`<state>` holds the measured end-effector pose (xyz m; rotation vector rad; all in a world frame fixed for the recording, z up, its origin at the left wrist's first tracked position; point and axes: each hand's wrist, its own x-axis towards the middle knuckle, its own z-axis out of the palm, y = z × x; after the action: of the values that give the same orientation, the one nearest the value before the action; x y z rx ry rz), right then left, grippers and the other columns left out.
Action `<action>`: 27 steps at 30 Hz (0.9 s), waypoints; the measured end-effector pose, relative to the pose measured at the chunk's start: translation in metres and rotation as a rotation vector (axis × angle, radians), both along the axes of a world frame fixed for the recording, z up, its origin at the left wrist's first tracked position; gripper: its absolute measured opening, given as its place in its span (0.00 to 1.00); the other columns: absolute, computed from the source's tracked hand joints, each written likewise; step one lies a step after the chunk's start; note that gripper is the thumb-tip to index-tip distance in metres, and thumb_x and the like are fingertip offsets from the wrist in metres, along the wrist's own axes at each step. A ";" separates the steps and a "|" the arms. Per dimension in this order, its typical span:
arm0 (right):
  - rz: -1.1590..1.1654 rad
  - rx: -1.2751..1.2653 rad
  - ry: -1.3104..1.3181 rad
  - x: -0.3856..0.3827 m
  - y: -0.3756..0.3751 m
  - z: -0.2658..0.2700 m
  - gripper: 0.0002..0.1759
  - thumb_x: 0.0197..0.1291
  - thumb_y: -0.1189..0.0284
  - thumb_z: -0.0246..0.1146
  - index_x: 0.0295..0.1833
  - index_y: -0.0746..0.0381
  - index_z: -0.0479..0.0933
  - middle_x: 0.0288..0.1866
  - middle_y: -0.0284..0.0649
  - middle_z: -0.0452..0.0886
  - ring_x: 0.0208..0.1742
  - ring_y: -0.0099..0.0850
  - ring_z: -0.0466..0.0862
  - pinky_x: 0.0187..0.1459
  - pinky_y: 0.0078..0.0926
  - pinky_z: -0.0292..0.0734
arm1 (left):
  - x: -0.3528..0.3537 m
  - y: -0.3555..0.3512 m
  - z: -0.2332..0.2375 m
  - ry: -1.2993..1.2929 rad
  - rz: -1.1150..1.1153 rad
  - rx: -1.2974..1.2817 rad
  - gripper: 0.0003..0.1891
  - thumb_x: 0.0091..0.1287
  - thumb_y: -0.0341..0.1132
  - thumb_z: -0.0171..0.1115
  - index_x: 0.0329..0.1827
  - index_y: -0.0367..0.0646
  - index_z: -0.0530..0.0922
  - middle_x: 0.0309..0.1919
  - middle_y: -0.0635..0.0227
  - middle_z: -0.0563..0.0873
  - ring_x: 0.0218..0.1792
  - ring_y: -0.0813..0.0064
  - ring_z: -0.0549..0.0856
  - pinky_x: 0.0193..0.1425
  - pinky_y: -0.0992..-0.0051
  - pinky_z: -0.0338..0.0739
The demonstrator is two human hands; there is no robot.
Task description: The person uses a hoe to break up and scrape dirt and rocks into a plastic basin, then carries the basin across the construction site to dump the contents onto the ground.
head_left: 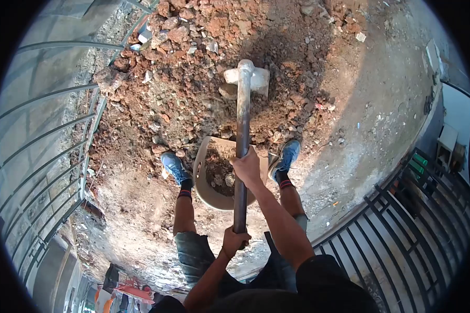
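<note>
Both my hands are closed round the long handle of a hoe (243,117). My left hand (235,241) grips it near the bottom end, close to my body. Farther up the handle, over the basin, my right hand (247,166) is wrapped round it. The wide metal head of the hoe lies at the loose reddish soil (188,88), next to a brown stone (227,92). Between my feet stands a pale basin (199,177) with soil and small stones in it, partly hidden behind the handle and my right hand.
My blue shoes (175,166) stand on either side of the basin. A metal railing (91,130) runs along the left, and a dark barred fence (402,229) curves along the lower right. Rubble and light scraps lie in the soil. Bare ground (381,104) stretches to the right.
</note>
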<state>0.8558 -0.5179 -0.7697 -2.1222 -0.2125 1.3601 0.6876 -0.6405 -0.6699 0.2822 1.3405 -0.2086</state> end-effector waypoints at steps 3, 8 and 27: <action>-0.078 -0.214 0.225 -0.042 -0.065 0.048 0.19 0.46 0.81 0.62 0.44 0.69 0.65 0.20 0.38 0.74 0.15 0.27 0.76 0.15 0.24 0.70 | -0.031 -0.035 0.081 0.116 -0.100 -0.205 0.09 0.44 0.22 0.65 0.25 0.36 0.73 0.14 0.65 0.77 0.15 0.74 0.78 0.18 0.75 0.72; -0.422 -0.047 0.356 -0.052 -0.140 0.088 0.16 0.46 0.84 0.60 0.40 0.64 0.64 0.18 0.38 0.72 0.15 0.28 0.76 0.16 0.25 0.71 | -0.067 -0.094 0.108 0.148 -0.573 0.057 0.18 0.37 0.37 0.69 0.28 0.32 0.79 0.21 0.58 0.82 0.24 0.67 0.84 0.33 0.70 0.79; -0.644 -0.008 0.109 0.159 -0.037 -0.075 0.04 0.45 0.79 0.59 0.26 0.67 0.70 0.16 0.40 0.72 0.14 0.32 0.74 0.16 0.31 0.71 | 0.106 0.066 -0.074 -0.121 -0.617 0.271 0.16 0.43 0.33 0.64 0.34 0.35 0.76 0.16 0.62 0.80 0.15 0.75 0.80 0.21 0.74 0.75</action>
<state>1.0147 -0.5549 -0.8450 -1.8727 0.4829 1.0724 0.7941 -0.5742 -0.7435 0.9238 1.1296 -0.5171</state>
